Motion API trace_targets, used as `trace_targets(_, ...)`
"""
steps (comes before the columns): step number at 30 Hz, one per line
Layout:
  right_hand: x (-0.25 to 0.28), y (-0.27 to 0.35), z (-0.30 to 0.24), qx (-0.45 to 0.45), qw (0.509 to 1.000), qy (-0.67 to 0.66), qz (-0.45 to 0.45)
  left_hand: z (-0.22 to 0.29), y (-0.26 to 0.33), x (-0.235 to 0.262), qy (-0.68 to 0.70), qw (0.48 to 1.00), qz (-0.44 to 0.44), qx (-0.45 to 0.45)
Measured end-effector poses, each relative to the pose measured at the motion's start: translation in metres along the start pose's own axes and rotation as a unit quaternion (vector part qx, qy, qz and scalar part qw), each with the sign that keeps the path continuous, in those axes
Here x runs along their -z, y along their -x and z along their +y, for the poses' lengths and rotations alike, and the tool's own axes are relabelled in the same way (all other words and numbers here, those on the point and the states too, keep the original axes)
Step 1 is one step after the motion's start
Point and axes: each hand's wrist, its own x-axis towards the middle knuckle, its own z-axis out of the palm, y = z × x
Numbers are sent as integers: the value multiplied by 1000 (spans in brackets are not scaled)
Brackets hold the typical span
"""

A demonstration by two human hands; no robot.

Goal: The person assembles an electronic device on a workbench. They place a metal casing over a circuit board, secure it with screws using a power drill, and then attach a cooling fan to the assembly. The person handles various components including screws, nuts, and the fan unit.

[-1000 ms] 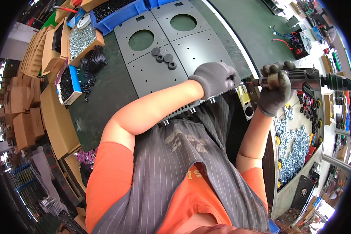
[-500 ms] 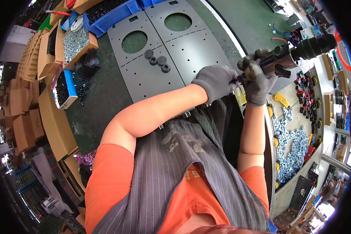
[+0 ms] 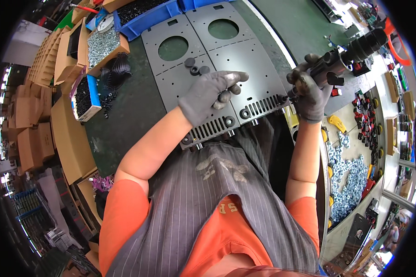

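Observation:
My gloved right hand [image 3: 309, 92] is closed around a black power screwdriver [image 3: 337, 64]. Its tip meets the near right corner of a dark grey perforated metal panel [image 3: 259, 69], where a round black foot [image 3: 282, 99] sits. Over the panel's near left part hovers my gloved left hand [image 3: 210, 94], index finger stretched out and the others loosely bent, nothing visible in it. Beside it lie loose round black rubber feet [image 3: 194, 70], partly covered by the hand. More round feet [image 3: 229, 121] stand along the slotted near edge.
Left of the panel are a carton of silver screws [image 3: 104, 46], a small box of black screws [image 3: 84, 99] and black coiled parts [image 3: 116, 71]. Blue bins [image 3: 148, 18] stand at the far edge. To the right lie a yellow cutter [image 3: 336, 122] and heaped metal pieces [image 3: 349, 184].
My left hand has left the screwdriver's tip and swung left over the panel, uncovering its slotted near edge. The right hand still holds the screwdriver at the right corner.

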Motion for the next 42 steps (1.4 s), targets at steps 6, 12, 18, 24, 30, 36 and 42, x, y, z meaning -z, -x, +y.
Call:
trace_targets(6,-25,15,-31,64,980,-178,-54,-21,16,4,145,989,7,17)
trace_targets(12,-64,29,-38,116,943,-263,-166,-37,23,3,217,976,28,2)
trace_targets(18,-92,34,-32,119,942,-277,-147,-42,34,10,270,962,-25,-1)
trace_targets(24,-110,33,-32,115,927,-321,-157,-41,42,9,296,953,-62,-6)
trace_targets(30,-98,31,-22,123,915,-308,-228,-39,46,5,281,959,-41,12)
trace_targets(36,-98,41,-27,43,935,-337,-101,-39,50,2,224,972,-66,-11)
trace_targets(42,-74,32,-12,-1,914,-406,11,-29,38,17,-363,896,64,-248)
